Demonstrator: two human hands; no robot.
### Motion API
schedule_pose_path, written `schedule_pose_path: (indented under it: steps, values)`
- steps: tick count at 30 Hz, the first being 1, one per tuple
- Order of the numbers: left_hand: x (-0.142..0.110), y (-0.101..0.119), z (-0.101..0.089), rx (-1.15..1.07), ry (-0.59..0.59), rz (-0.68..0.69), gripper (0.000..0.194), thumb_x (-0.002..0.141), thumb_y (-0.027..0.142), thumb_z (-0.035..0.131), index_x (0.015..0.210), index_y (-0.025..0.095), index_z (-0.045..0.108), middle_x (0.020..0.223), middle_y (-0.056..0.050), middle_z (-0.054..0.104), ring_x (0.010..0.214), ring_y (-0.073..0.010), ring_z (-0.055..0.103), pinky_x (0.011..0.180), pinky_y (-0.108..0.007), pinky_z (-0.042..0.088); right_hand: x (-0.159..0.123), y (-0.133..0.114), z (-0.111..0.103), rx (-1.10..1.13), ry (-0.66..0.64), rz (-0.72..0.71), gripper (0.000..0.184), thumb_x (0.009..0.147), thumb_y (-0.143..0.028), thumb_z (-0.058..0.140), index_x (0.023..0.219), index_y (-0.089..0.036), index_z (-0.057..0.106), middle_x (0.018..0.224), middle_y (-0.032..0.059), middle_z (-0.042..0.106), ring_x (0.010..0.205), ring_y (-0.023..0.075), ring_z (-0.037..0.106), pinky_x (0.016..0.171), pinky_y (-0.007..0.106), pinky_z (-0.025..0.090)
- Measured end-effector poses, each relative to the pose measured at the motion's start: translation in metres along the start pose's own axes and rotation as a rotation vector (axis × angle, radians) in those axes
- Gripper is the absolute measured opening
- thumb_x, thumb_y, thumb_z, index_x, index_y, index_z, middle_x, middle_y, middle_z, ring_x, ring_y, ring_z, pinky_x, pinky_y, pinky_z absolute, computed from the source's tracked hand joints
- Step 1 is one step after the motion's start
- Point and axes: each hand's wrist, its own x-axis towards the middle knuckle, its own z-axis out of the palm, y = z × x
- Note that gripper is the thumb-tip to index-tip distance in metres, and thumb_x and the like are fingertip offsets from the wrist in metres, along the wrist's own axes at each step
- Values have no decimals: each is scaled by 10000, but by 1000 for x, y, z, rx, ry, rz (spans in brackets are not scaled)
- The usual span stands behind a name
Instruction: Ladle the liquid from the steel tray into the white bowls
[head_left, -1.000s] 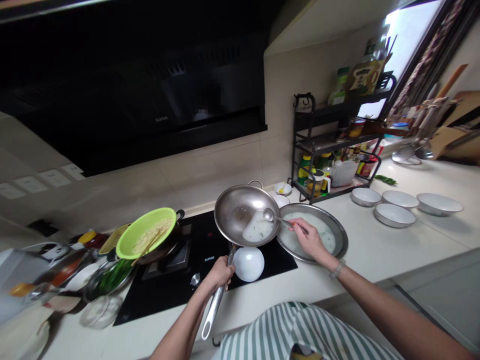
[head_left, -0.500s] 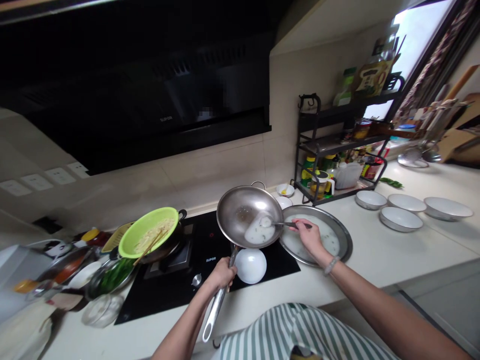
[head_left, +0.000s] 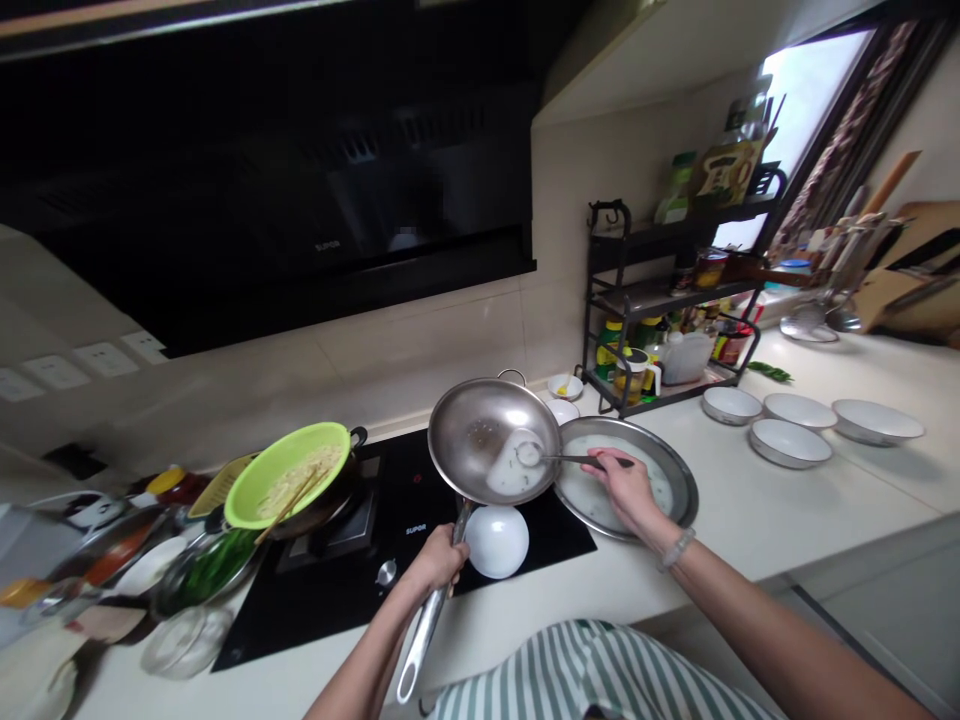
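Note:
My left hand (head_left: 441, 556) is closed round the long metal handle of a wok (head_left: 469, 420), which tilts to the right above the stove. Milky liquid with small green bits (head_left: 510, 470) pools in the wok's right side. A ladle (head_left: 529, 454) dips its bowl into that liquid, and my right hand (head_left: 626, 487) grips its dark handle. Under my right hand stands a wide metal basin (head_left: 686, 470) of similar cloudy liquid, its rim close to the wok's edge. A white bowl (head_left: 496, 542) sits on the stove just below the wok.
On the left, a green colander (head_left: 251, 490) of noodles with chopsticks rests over a dark pot. Green vegetables (head_left: 217, 565) and a glass jar (head_left: 187, 640) are near it. Several white bowls (head_left: 791, 443) stand at right, in front of a spice rack (head_left: 622, 290).
The ladle's bowl has shifted slightly within the pooled liquid, and its handle lies a little flatter. Both hands keep their holds. The whole view has turned slightly.

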Motion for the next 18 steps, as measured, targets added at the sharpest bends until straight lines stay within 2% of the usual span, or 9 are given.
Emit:
schedule_pose_path:
  steps: [6,13,18]
  values:
    - [1,-2,0,-2,-2,8,113,769,118,503,793,186,416,454,79,413,329,-82,387,333,-196,363,-2,-8,-17,92,19,-26,107,632,-252,709,590,-166,661,772,89,708,693,227,693,664,355,618]
    - [1,-2,-1,6,2,22,115,768,116,512,776,181,417,451,77,421,321,-64,383,335,-168,343,3,-27,-66,101,37,-114,186,627,-306,767,623,-147,672,750,88,703,638,217,690,665,359,618]
    - [1,-3,-1,-16,-2,36,123,762,114,517,753,187,418,446,76,415,320,-71,377,321,-172,326,5,-37,-98,19,175,-155,136,672,-288,698,608,-172,666,791,82,711,671,209,691,715,349,603]
